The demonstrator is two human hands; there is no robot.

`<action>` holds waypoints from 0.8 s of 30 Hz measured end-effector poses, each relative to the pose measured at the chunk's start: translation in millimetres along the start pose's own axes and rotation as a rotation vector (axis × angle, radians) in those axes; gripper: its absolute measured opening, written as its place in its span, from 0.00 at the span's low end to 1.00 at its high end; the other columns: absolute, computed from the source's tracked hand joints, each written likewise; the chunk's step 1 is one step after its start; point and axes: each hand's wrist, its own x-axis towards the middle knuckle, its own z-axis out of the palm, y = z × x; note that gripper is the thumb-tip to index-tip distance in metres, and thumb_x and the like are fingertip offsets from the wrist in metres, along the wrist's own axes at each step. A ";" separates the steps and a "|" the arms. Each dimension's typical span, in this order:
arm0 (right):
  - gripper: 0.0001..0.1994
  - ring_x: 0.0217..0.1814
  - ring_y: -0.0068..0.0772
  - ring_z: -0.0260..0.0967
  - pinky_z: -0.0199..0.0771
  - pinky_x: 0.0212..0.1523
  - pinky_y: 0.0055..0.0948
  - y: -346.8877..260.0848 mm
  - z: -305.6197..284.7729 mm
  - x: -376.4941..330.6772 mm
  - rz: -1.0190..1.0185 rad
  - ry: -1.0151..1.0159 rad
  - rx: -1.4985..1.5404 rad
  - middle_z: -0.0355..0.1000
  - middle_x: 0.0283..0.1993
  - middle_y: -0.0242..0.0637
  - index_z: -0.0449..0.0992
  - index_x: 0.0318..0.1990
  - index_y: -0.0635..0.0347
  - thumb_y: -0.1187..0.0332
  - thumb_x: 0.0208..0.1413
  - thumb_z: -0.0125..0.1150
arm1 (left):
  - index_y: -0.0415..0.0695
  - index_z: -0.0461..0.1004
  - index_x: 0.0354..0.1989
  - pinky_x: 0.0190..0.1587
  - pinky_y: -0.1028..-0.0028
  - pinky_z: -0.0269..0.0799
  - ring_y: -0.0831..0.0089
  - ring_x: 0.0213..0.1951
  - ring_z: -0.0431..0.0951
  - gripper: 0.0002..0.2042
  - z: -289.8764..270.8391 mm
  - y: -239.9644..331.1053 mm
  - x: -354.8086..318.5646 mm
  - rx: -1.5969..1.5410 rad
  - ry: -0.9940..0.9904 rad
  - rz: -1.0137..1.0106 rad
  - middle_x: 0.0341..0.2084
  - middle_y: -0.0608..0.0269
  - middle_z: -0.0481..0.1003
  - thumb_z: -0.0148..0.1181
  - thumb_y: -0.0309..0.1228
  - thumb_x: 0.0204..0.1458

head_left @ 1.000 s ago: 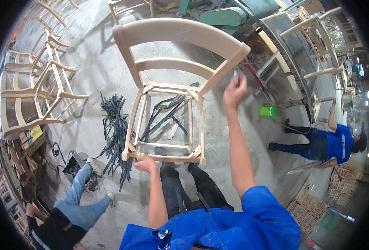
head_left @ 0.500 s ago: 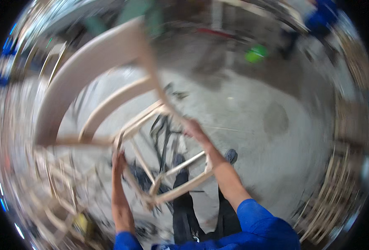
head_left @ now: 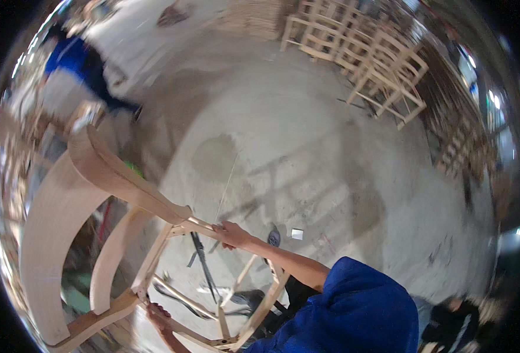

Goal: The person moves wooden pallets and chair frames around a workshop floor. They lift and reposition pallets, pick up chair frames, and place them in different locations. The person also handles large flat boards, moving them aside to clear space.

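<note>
A pale, unfinished wooden chair frame (head_left: 51, 235) is held up in front of me at the lower left. Its broad curved back faces left, and its seat opening has no panel. My right hand (head_left: 231, 235) is closed round the far seat rail, close to where the back post joins. Lower down, my left hand (head_left: 159, 317) grips the near side rail by the other back post. The fingers of both hands are partly hidden behind the wood.
Several wooden chair frames (head_left: 383, 65) stand grouped at the far right. A person in blue (head_left: 74, 59) is at the upper left. A small white square (head_left: 297, 234) lies on the concrete floor beside my shoe (head_left: 274, 236). Dark straps (head_left: 204, 265) show through the frame.
My view has swung to the right, bringing the grouped chair frames into sight. The chair turned along with me, still in both hands, and now sits lower left in the picture.
</note>
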 end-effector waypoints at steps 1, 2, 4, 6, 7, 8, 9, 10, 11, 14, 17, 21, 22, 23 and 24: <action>0.24 0.15 0.24 0.63 0.63 0.15 0.26 -11.8 -36.7 -15.0 -0.016 0.066 0.038 0.67 0.19 0.38 0.66 0.39 0.67 0.48 0.57 0.43 | 0.47 0.65 0.27 0.13 0.78 0.57 0.77 0.12 0.59 0.17 41.8 22.8 -6.5 0.039 -0.093 0.004 0.14 0.69 0.61 0.51 0.49 0.47; 0.24 0.15 0.24 0.62 0.63 0.15 0.26 -25.4 -72.6 -27.5 -0.031 0.122 0.076 0.67 0.19 0.38 0.65 0.39 0.67 0.49 0.57 0.43 | 0.47 0.65 0.27 0.14 0.78 0.57 0.77 0.12 0.59 0.17 83.5 47.2 -13.5 0.078 -0.175 0.008 0.14 0.69 0.62 0.50 0.49 0.47; 0.23 0.15 0.24 0.62 0.62 0.15 0.26 -18.7 -132.4 -61.8 -0.064 0.259 0.156 0.67 0.19 0.38 0.65 0.38 0.67 0.49 0.58 0.43 | 0.47 0.67 0.27 0.13 0.76 0.56 0.75 0.11 0.60 0.16 180.3 67.3 -47.5 0.188 -0.180 0.025 0.13 0.69 0.63 0.50 0.48 0.48; 0.23 0.15 0.24 0.62 0.62 0.15 0.25 -24.8 -193.5 -92.5 -0.108 0.365 0.220 0.67 0.19 0.37 0.65 0.36 0.66 0.50 0.58 0.43 | 0.47 0.68 0.27 0.13 0.75 0.57 0.74 0.12 0.62 0.16 244.3 90.8 -55.1 0.246 -0.312 0.091 0.14 0.68 0.64 0.49 0.48 0.49; 0.23 0.15 0.24 0.62 0.62 0.15 0.26 -28.4 -224.0 -108.3 -0.107 0.391 0.249 0.67 0.19 0.37 0.65 0.35 0.66 0.50 0.58 0.43 | 0.47 0.68 0.28 0.13 0.75 0.59 0.74 0.13 0.63 0.17 280.2 100.6 -66.1 0.291 -0.347 0.085 0.14 0.68 0.65 0.49 0.49 0.50; 0.22 0.14 0.25 0.62 0.61 0.15 0.26 -30.9 -260.1 -126.3 -0.110 0.430 0.267 0.66 0.18 0.37 0.65 0.34 0.66 0.50 0.58 0.42 | 0.47 0.68 0.28 0.14 0.75 0.60 0.74 0.13 0.64 0.17 325.8 104.8 -76.6 0.325 -0.393 0.076 0.15 0.68 0.65 0.48 0.50 0.50; 0.22 0.14 0.24 0.61 0.61 0.14 0.26 -34.6 -293.6 -131.8 -0.130 0.481 0.330 0.66 0.18 0.37 0.65 0.33 0.65 0.50 0.58 0.43 | 0.47 0.68 0.29 0.14 0.75 0.61 0.75 0.13 0.65 0.18 372.7 113.2 -75.4 0.320 -0.489 0.074 0.15 0.68 0.65 0.47 0.51 0.51; 0.22 0.14 0.24 0.61 0.61 0.14 0.27 -30.2 -323.9 -136.4 -0.142 0.531 0.391 0.65 0.17 0.37 0.65 0.32 0.64 0.50 0.57 0.44 | 0.47 0.68 0.30 0.15 0.76 0.62 0.75 0.13 0.66 0.18 414.7 114.4 -75.9 0.316 -0.581 0.062 0.15 0.68 0.66 0.47 0.51 0.51; 0.21 0.14 0.24 0.60 0.60 0.14 0.27 -38.9 -355.0 -135.7 -0.127 0.584 0.429 0.65 0.17 0.37 0.65 0.31 0.64 0.50 0.57 0.45 | 0.48 0.68 0.31 0.15 0.76 0.62 0.75 0.13 0.66 0.18 460.1 122.4 -76.2 0.351 -0.682 0.059 0.15 0.68 0.66 0.47 0.51 0.51; 0.20 0.13 0.23 0.61 0.60 0.13 0.26 -45.3 -458.4 -122.0 -0.105 0.730 0.526 0.64 0.16 0.36 0.66 0.30 0.63 0.51 0.57 0.47 | 0.48 0.68 0.31 0.15 0.77 0.62 0.76 0.13 0.65 0.18 619.7 123.7 -75.8 0.426 -0.817 0.020 0.15 0.69 0.65 0.47 0.51 0.51; 0.19 0.13 0.23 0.61 0.60 0.12 0.24 -83.9 -593.7 -41.4 -0.309 0.809 0.541 0.65 0.16 0.35 0.66 0.28 0.63 0.53 0.57 0.49 | 0.46 0.67 0.31 0.15 0.78 0.62 0.76 0.13 0.64 0.19 818.9 149.4 -46.3 0.514 -0.939 0.174 0.16 0.69 0.65 0.48 0.51 0.51; 0.19 0.13 0.22 0.59 0.56 0.12 0.23 -108.6 -772.8 15.4 -0.316 0.943 0.528 0.64 0.15 0.33 0.66 0.24 0.61 0.54 0.57 0.48 | 0.45 0.66 0.29 0.13 0.78 0.60 0.78 0.12 0.63 0.17 1062.0 120.7 -35.2 0.409 -1.145 0.146 0.14 0.70 0.63 0.52 0.48 0.50; 0.19 0.13 0.21 0.59 0.56 0.12 0.22 -119.8 -818.4 21.9 -0.219 0.969 0.554 0.64 0.15 0.33 0.66 0.23 0.61 0.54 0.57 0.48 | 0.45 0.66 0.29 0.13 0.78 0.60 0.78 0.12 0.62 0.17 1120.8 113.0 -37.9 0.435 -1.143 0.136 0.13 0.70 0.63 0.53 0.48 0.50; 0.20 0.13 0.21 0.59 0.54 0.11 0.22 -135.1 -854.6 27.6 -0.310 1.069 0.554 0.63 0.14 0.33 0.64 0.19 0.60 0.56 0.57 0.47 | 0.45 0.66 0.28 0.13 0.79 0.59 0.78 0.12 0.62 0.16 1175.0 113.2 -43.9 0.486 -1.132 0.125 0.13 0.70 0.63 0.53 0.47 0.50; 0.20 0.13 0.21 0.59 0.54 0.12 0.22 -136.2 -894.7 37.3 -0.316 1.096 0.517 0.63 0.14 0.33 0.64 0.19 0.60 0.56 0.58 0.47 | 0.45 0.66 0.28 0.13 0.79 0.59 0.78 0.11 0.62 0.16 1227.5 111.6 -51.3 0.538 -1.120 0.114 0.13 0.71 0.63 0.53 0.47 0.50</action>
